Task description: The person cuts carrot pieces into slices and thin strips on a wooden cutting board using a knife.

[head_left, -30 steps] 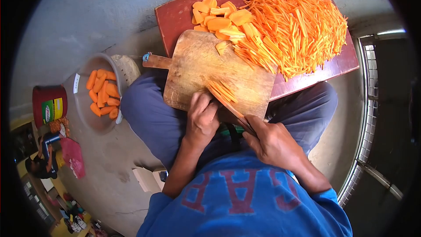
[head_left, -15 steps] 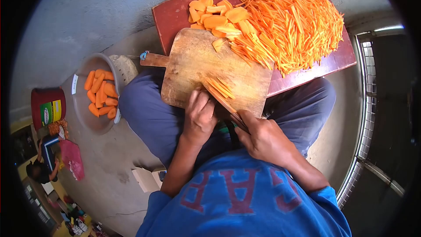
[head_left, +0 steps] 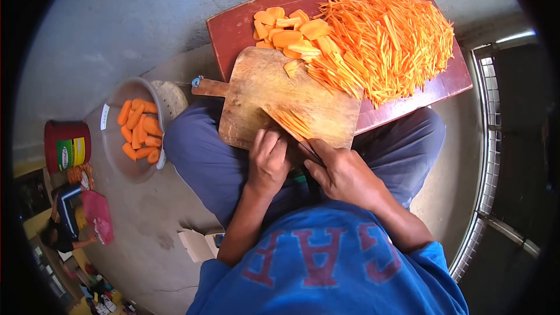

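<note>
A wooden cutting board (head_left: 251, 96) with a short handle rests across my lap and the edge of a red board. My right hand (head_left: 344, 172) grips a knife (head_left: 286, 127), its blade slanting over the cutting board with the tip to the far left. Against the blade's right side lie thin carrot strips (head_left: 294, 123). At the board's near edge, my left hand (head_left: 268, 163) is closed with fingers curled, close beside the blade; whatever lies under its fingers is hidden. Carrot slices (head_left: 287, 38) and a large heap of carrot strips (head_left: 391, 44) sit beyond.
The red board (head_left: 224, 32) stands by the wall. To the left, a grey basin (head_left: 116, 160) holds several peeled carrots (head_left: 140, 125). A red bucket (head_left: 53, 146), a pink bag (head_left: 96, 213) and another person (head_left: 58, 236) are farther left. An open carton (head_left: 197, 246) lies on the floor.
The knife and my right hand have shifted slightly forward and left over the cutting board. My left hand stays at the near edge. The person at far left has moved an arm.
</note>
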A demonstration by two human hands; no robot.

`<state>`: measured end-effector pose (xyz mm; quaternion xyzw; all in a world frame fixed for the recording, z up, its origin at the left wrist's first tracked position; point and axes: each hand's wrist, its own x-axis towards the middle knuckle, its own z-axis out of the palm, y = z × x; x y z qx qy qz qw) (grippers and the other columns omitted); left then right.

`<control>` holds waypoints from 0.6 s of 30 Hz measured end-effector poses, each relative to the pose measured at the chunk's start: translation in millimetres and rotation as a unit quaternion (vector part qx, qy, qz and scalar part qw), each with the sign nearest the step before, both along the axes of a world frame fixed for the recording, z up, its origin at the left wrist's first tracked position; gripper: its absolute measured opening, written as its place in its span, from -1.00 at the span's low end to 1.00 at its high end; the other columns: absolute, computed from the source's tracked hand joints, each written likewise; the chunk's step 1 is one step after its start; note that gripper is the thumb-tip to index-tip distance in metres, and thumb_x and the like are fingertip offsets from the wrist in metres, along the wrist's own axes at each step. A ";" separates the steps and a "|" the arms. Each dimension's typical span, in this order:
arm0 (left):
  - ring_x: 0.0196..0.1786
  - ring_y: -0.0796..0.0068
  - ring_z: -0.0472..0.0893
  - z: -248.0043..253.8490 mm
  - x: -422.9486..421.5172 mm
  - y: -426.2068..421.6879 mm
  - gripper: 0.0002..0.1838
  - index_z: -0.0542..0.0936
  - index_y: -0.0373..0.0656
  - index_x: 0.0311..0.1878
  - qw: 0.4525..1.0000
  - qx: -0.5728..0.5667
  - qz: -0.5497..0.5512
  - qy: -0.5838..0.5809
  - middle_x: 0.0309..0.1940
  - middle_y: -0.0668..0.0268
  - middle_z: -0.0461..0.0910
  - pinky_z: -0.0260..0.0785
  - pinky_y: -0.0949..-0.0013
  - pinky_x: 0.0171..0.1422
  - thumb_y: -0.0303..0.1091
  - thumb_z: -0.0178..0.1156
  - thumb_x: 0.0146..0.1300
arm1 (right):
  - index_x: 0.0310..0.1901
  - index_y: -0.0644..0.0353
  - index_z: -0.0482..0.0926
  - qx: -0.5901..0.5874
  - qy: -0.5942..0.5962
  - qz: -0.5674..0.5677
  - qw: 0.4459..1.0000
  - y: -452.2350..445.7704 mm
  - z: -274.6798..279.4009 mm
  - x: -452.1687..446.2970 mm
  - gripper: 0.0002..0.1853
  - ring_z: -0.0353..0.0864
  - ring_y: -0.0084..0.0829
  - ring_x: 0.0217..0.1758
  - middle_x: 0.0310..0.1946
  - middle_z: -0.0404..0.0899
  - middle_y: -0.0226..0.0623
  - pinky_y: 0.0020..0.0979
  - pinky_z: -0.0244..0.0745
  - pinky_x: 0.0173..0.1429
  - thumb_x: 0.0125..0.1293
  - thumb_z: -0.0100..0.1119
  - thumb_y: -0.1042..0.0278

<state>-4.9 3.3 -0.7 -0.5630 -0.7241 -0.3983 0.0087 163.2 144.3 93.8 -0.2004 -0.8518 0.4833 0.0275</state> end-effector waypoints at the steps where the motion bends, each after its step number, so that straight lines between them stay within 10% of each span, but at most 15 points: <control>1: 0.12 -0.29 0.71 2.1 -1.2 0.1 -0.60 0.72 -0.45 0.07 1.000 -0.007 -0.001 -0.007 0.08 -0.08 0.69 0.64 -0.20 0.49 -0.73 0.28 0.11 | 0.30 0.38 0.58 0.019 0.033 0.004 0.999 -0.1 -1.9 -2.5 -0.64 0.76 0.45 -0.09 -0.23 0.72 0.36 0.23 0.65 -0.05 0.60 0.36 0.41; 18: 0.09 -0.18 0.76 2.4 0.9 4.8 -0.74 0.78 -0.43 -0.04 0.999 0.024 0.019 0.022 -0.02 0.00 0.74 0.69 -0.12 0.26 -0.81 0.30 0.22 | 0.39 0.31 0.60 -0.082 -0.085 -0.006 0.993 11.8 16.9 16.4 -0.59 0.79 0.41 0.06 -0.08 0.77 0.34 0.17 0.70 0.11 0.65 0.34 0.31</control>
